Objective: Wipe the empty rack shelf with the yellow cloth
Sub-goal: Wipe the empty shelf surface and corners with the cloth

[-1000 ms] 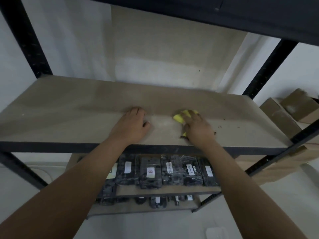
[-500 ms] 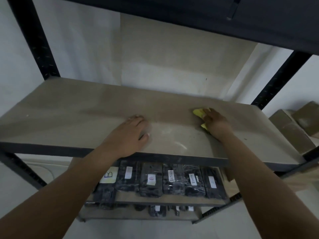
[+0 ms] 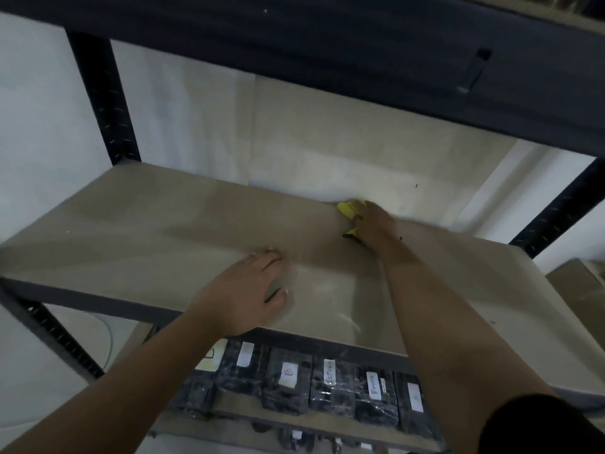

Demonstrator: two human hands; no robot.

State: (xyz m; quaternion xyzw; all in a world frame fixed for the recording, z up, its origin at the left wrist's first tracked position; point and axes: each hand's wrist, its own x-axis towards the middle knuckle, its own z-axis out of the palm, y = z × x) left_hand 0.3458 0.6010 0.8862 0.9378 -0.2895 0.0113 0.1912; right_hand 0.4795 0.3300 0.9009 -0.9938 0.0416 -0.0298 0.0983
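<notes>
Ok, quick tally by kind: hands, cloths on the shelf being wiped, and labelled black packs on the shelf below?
Hands: 2, left hand flat, right hand on the cloth
Yellow cloth: 1
Labelled black packs: 5 clearly visible; others partly hidden
Total: 8

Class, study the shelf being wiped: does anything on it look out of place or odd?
Little stands out. Small dark specks lie on the shelf beside the right hand, which presses the yellow cloth; they look like unwiped debris.

My left hand [image 3: 244, 294] lies flat near the front edge of the bare tan rack shelf [image 3: 131, 231] — my right hand [image 3: 371, 222] presses the yellow cloth [image 3: 347, 209] down at its back edge, by the wall.
</notes>
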